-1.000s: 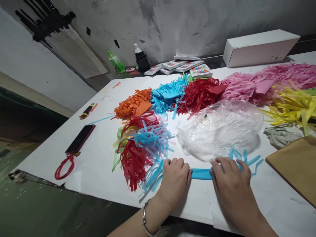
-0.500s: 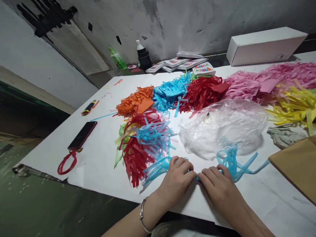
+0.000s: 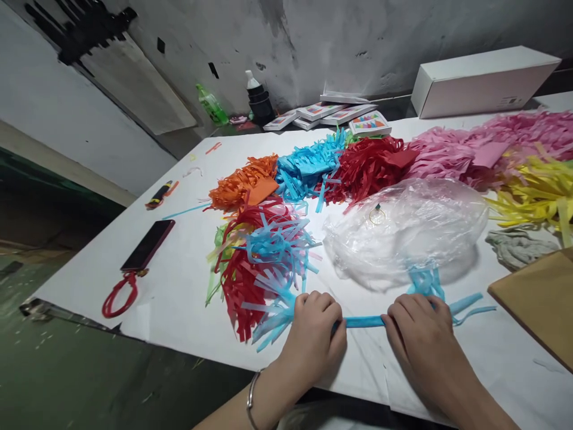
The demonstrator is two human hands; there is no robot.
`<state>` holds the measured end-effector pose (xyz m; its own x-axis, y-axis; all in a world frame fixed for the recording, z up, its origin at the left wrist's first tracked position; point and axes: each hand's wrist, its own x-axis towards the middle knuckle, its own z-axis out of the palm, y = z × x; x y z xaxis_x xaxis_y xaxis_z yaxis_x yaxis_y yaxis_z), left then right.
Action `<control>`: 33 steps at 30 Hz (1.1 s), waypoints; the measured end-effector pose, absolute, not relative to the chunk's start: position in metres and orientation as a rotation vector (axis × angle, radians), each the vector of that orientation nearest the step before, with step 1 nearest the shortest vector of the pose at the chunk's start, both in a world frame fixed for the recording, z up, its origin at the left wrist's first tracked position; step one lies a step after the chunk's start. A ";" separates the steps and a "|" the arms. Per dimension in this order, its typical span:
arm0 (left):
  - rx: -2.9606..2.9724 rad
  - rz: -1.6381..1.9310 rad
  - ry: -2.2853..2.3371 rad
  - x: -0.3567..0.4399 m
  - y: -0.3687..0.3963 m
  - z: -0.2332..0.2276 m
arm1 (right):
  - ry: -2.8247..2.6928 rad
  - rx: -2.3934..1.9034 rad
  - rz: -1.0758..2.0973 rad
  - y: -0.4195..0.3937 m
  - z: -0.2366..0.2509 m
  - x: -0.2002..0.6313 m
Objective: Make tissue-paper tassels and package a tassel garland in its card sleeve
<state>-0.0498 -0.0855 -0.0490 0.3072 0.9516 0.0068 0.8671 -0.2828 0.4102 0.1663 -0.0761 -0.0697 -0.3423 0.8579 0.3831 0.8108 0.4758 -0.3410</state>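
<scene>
A blue tissue-paper tassel (image 3: 363, 322) stretches between my hands just above or on the white table, its middle rolled into a narrow band. My left hand (image 3: 317, 331) is closed around it at the left, with fringe strips fanning out beyond the fingers over a red tassel (image 3: 242, 286). At the other end my right hand (image 3: 418, 334) grips the band, fingers curled down; loose blue strips spread out behind and to the right of it. Fingertips of both hands are partly hidden. A clear plastic bag (image 3: 403, 233) lies just behind the right hand.
Orange (image 3: 244, 182), blue (image 3: 308, 167), dark red (image 3: 371, 167), pink (image 3: 452, 149) and yellow tassels (image 3: 532, 191) line the back. A phone (image 3: 147, 246) and a cutter (image 3: 160, 195) lie left. Brown cardboard (image 3: 537, 298) sits right; a white box (image 3: 483, 83) stands behind.
My hands have moved apart, the right one further right, so a longer stretch of rolled blue band shows between them. The blue fringe at the left now fans out wider.
</scene>
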 end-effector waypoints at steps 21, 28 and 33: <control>2.498 0.409 1.286 -0.050 -0.072 -0.057 | -2.454 -0.944 0.043 -0.076 -0.075 0.144; 2.349 0.514 1.374 -0.052 -0.073 -0.056 | -2.434 -1.022 0.076 -0.074 -0.079 0.145; 2.195 0.530 1.529 -0.049 -0.077 -0.050 | -2.330 -1.179 0.288 -0.075 -0.073 0.163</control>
<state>-0.0488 -0.0773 -0.0504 0.3259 0.9425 0.0734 0.7860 -0.3133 0.5330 0.1629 -0.0746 -0.0728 -0.4941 0.7984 0.3442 0.6907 0.6009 -0.4023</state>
